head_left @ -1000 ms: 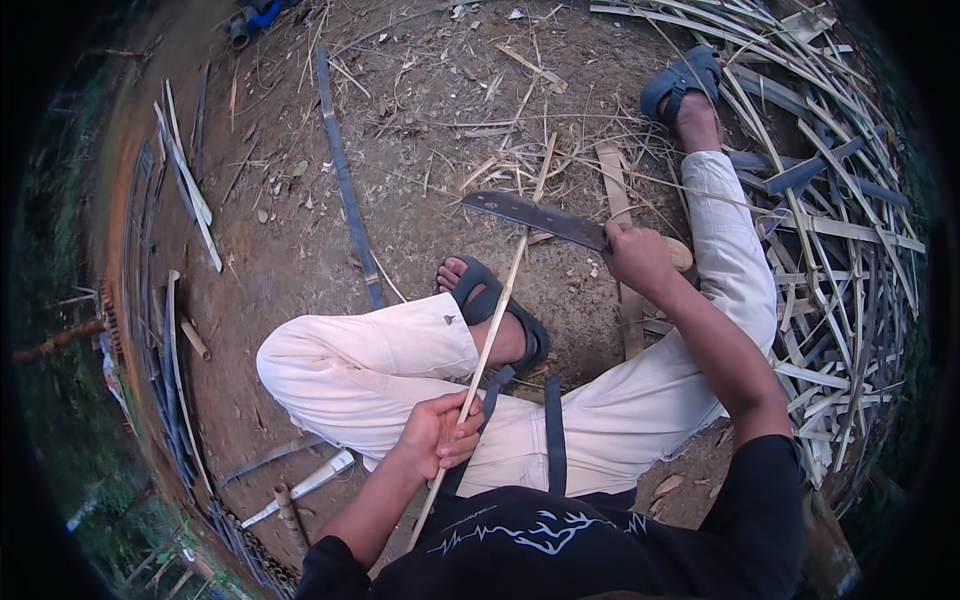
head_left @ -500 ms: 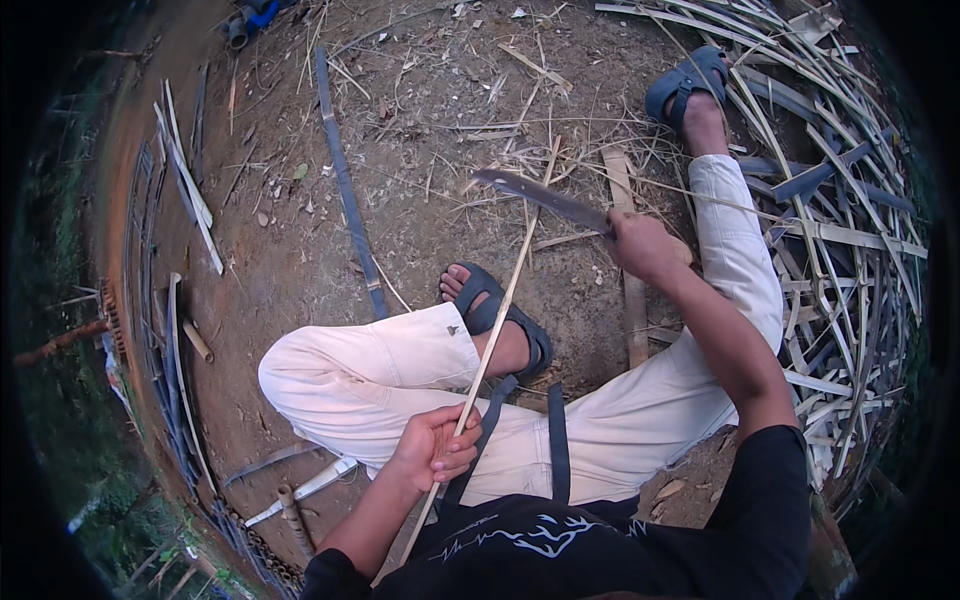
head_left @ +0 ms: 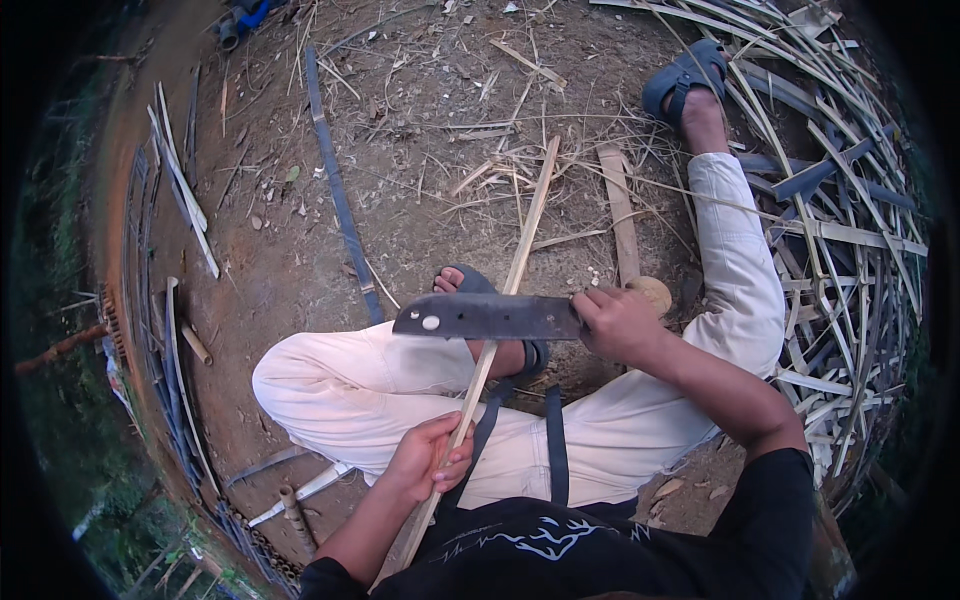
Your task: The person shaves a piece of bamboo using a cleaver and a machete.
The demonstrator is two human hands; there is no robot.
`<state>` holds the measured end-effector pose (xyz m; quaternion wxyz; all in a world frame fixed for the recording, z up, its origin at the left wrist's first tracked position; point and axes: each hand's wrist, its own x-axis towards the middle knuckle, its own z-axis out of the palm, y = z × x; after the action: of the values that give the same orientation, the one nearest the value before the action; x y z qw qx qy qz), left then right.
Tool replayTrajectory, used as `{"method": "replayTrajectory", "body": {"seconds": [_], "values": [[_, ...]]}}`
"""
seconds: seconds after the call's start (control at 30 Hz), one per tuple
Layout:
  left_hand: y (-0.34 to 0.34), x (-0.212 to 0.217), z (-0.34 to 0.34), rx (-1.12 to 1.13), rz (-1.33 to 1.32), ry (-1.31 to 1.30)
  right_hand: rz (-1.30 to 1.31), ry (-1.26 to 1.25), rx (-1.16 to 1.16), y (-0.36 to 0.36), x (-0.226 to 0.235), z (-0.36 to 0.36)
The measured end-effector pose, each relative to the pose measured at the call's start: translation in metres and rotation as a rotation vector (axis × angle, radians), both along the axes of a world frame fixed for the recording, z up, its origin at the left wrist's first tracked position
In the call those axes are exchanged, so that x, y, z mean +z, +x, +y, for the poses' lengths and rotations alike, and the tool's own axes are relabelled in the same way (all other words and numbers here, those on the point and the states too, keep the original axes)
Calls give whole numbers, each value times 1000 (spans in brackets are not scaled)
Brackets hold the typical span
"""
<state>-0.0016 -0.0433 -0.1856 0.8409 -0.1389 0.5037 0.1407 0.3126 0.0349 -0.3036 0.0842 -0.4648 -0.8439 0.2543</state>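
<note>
I sit on bare dirt with pale trousers, one leg folded and one stretched out. My left hand [head_left: 428, 459] grips the near end of a long thin bamboo strip [head_left: 520, 240] that runs away from me over my sandalled foot [head_left: 470, 283]. My right hand [head_left: 615, 322] holds the wooden handle of a broad dark machete [head_left: 485, 316]. Its blade lies crosswise over the strip, pointing left, just above my folded leg.
A heap of split bamboo slats [head_left: 840, 210] lies to the right beside my outstretched leg. A long dark strip [head_left: 338, 200] and a flat wooden piece [head_left: 622, 215] rest on the dirt ahead. More slats [head_left: 180, 190] and offcuts line the left edge.
The machete has come down and toward me, from out near the strip's far part to across it over my leg. My left hand keeps its hold on the strip.
</note>
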Motion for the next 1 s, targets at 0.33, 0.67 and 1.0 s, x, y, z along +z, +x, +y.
{"method": "replayTrajectory", "body": {"seconds": [0.33,0.67,1.0], "values": [[2,0,7,28,-74,5,-108,-93,-323,42,-42,36],[2,3,3,54,-64,-12,129,75,-13,3,1,-18],[6,-2,-3,105,-88,-42,52,-41,6,1,20,-20]]}}
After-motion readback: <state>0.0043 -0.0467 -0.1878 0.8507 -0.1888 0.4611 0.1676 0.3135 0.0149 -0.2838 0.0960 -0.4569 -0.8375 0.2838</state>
